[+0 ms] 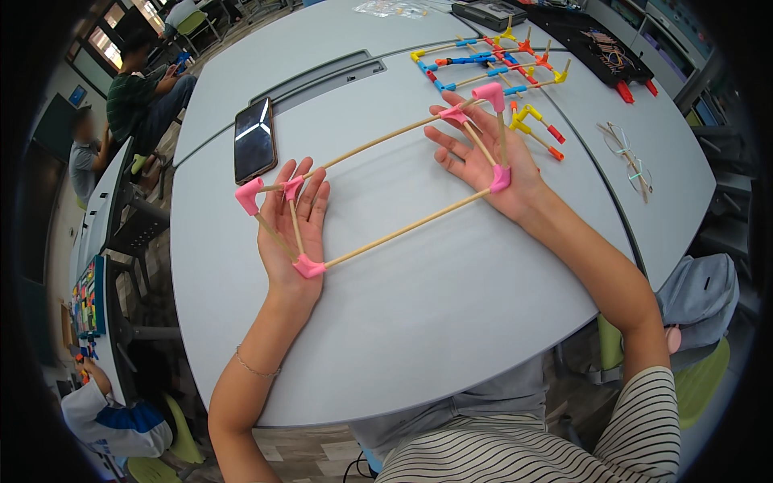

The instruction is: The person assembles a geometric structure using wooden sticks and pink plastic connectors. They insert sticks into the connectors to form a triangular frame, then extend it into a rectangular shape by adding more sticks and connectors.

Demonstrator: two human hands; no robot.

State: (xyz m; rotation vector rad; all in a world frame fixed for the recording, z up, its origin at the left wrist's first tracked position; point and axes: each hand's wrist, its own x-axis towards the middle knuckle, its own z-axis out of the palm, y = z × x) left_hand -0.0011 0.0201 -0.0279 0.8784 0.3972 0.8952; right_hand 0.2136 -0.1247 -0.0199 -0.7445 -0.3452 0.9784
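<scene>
A frame of thin wooden sticks (407,228) with pink corner connectors (309,266) spans the gap between my two hands above the table. Each end is a small triangle of sticks, and two long sticks join the ends. Behind the left triangle lies my left hand (312,229), palm up, its fingers stretched out. My right hand (522,161) is also palm up with spread fingers, touching the right triangle near its pink connectors (501,179). Neither hand's fingers wrap round a stick. At both ends, one pink elbow connector (249,196) has an open socket.
On the grey table (419,338) lie a phone (255,141), a colourful stick structure (483,68), a small yellow-and-red piece (531,121), glasses (632,161) and a black tool case (600,44). People sit at tables on the left. A grey backpack (700,298) rests on a green chair.
</scene>
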